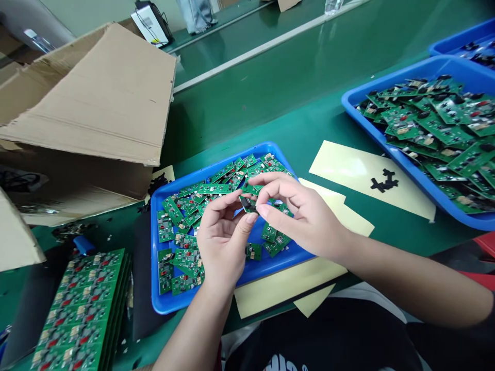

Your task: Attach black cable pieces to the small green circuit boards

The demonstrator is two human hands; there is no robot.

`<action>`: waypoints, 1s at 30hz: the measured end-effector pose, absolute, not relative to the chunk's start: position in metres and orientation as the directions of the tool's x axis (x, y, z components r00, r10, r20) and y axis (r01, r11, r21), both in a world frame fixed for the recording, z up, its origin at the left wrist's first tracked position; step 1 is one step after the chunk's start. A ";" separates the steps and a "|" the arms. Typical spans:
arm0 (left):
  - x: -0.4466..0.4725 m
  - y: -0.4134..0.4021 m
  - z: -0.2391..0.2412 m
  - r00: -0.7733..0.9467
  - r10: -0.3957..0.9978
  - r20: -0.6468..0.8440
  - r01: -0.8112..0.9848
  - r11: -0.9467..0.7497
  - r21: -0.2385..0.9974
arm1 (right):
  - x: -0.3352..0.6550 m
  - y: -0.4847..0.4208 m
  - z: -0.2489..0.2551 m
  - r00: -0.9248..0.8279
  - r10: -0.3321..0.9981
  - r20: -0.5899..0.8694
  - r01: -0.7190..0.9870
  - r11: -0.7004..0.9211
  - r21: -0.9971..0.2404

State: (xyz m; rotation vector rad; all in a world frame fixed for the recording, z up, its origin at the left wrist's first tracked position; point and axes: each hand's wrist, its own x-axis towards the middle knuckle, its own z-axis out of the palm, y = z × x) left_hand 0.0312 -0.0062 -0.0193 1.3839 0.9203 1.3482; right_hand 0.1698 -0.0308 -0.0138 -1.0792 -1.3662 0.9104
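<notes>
A small green circuit board [248, 204] with a black part on it is held up over the blue tray [155, 257]. My left hand [223, 239] grips it between thumb and fingers from the left. From the right, my right hand [297, 214] pinches at the board's near edge, thumb and index finger closed. Its fingertips cover part of the board, so the exact grip is partly hidden. Below both hands, many loose green boards [187, 260] lie in the tray, some with red and white components.
A larger blue tray [350, 100] heaped with boards stands at right. Black cross-shaped pieces [384, 181] lie on a yellow sheet [340, 159]. More yellow sheets [278, 291] lie by the near tray. At left are an open cardboard box [116, 93] and stacked board panels [79, 314].
</notes>
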 end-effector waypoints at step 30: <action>0.026 -0.005 -0.019 0.215 0.974 0.067 -0.186 -0.027 0.982 | 0.176 -0.021 -0.020 0.009 0.726 0.688 0.505 0.591 -0.630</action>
